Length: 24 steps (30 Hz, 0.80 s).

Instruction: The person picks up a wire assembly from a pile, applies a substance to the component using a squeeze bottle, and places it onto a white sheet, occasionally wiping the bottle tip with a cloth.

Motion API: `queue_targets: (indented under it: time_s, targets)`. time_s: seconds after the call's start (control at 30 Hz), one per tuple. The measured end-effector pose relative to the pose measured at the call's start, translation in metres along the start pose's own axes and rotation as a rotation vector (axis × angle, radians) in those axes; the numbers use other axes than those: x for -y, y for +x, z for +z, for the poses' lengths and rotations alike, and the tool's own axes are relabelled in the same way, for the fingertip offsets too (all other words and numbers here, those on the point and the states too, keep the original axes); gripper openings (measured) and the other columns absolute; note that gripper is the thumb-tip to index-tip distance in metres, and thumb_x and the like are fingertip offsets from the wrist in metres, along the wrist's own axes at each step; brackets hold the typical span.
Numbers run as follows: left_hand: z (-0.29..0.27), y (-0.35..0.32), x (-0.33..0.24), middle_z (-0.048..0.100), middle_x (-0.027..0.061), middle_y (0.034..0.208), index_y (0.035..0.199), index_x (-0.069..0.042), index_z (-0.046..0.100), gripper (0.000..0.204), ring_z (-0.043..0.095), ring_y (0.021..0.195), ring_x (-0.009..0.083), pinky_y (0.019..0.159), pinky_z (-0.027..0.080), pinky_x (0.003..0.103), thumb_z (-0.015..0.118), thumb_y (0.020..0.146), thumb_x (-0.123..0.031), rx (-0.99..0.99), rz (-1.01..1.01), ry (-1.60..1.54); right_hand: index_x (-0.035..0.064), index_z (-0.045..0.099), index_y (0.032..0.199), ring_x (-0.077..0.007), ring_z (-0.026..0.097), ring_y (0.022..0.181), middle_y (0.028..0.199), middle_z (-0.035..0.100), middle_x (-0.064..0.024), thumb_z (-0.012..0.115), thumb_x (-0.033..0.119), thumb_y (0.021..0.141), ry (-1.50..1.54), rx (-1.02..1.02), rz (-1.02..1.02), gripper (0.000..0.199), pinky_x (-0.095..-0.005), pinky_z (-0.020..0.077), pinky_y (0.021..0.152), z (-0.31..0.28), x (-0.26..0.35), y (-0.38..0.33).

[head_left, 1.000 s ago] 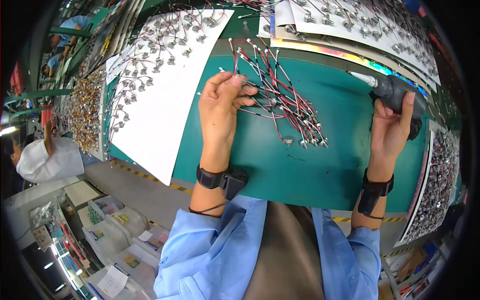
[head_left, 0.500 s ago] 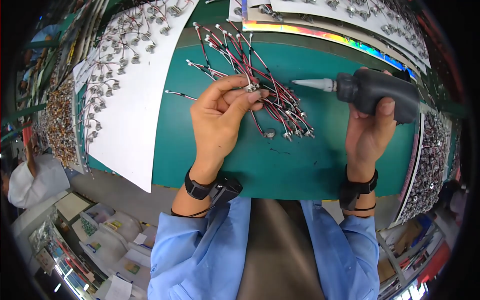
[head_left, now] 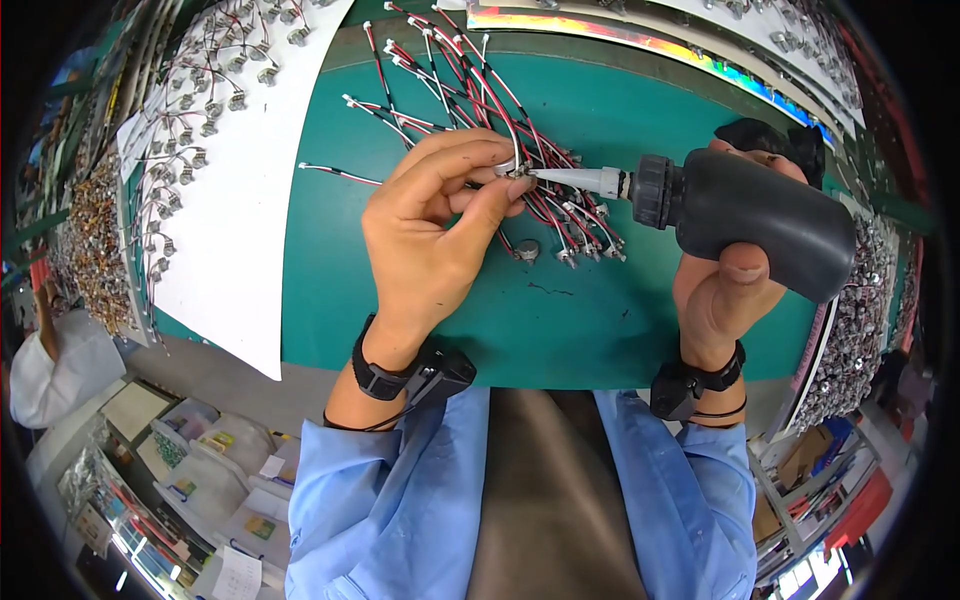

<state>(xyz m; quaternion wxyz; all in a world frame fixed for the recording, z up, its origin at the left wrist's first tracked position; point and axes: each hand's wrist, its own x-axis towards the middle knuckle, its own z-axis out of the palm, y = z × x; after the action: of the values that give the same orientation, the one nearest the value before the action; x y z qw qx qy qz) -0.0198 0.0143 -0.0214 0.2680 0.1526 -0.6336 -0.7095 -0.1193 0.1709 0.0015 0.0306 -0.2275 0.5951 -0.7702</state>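
Between the thumb and fingers of my left hand [head_left: 430, 225] is a small metal potentiometer [head_left: 516, 172] with wires running from it; the fingers cover much of it. My right hand [head_left: 735, 285] grips a black squeeze bottle [head_left: 765, 215], tilted nearly level. Its pale tapered nozzle [head_left: 585, 179] points left, and the tip is at the potentiometer; whether it touches I cannot tell. Behind and under my left hand lies a bundle of red, white and black wires [head_left: 465, 85] with white plugs at the far ends and metal parts at the near ends. One loose metal part [head_left: 527, 250] rests closest to me.
The green mat [head_left: 430, 350] covers the table. At left, a white sheet [head_left: 235, 200] carries rows of wired metal parts. More sheets with parts [head_left: 790, 45] are stacked behind a shiny rainbow-coloured edge. A tray full of metal parts [head_left: 850, 330] stands at right. Plastic bins [head_left: 205, 470] sit lower left.
The bottle in my right hand has moved left, bringing its nozzle tip to the potentiometer. My left hand still pinches that part. The whole view has shifted slightly.
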Motion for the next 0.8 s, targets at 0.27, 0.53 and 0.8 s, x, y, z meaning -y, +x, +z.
queue_targets:
  time_s: [0.27, 0.53, 0.8]
  targets:
    - [0.0019, 0.0004, -0.0023, 0.051, 0.0138, 0.098, 0.090, 0.010, 0.056, 0.019, 0.058, 0.077, 0.0152, 0.065, 0.055, 0.023, 0.052, 0.072, 0.015, 0.000, 0.013, 0.022, 0.0000, 0.036, 0.118, -0.0310, 0.051, 0.102, 0.110, 0.047, -0.0138, 0.073, 0.040, 0.062, -0.053, 0.012, -0.025, 0.078, -0.0420, 0.0394, 0.091, 0.0009, 0.0011, -0.0013]
    - [0.0018, 0.0012, -0.0026, 0.051, 0.0134, 0.098, 0.090, 0.010, 0.056, 0.019, 0.058, 0.077, 0.0150, 0.065, 0.055, 0.023, 0.052, 0.072, 0.014, 0.007, 0.002, 0.033, 0.0006, 0.037, 0.118, -0.0310, 0.052, 0.099, 0.109, 0.048, -0.0145, 0.073, 0.040, 0.062, -0.094, 0.052, -0.079, 0.078, -0.0415, 0.0418, 0.088, -0.0017, -0.0014, -0.0022]
    - [0.0012, 0.0011, -0.0031, 0.051, 0.0141, 0.099, 0.090, 0.011, 0.056, 0.019, 0.059, 0.079, 0.0166, 0.065, 0.055, 0.023, 0.051, 0.072, 0.014, 0.008, 0.003, 0.027, 0.0012, 0.037, 0.118, -0.0298, 0.053, 0.098, 0.105, 0.050, -0.0159, 0.073, 0.039, 0.062, -0.108, 0.066, -0.132, 0.077, -0.0411, 0.0424, 0.088, -0.0047, -0.0030, -0.0019]
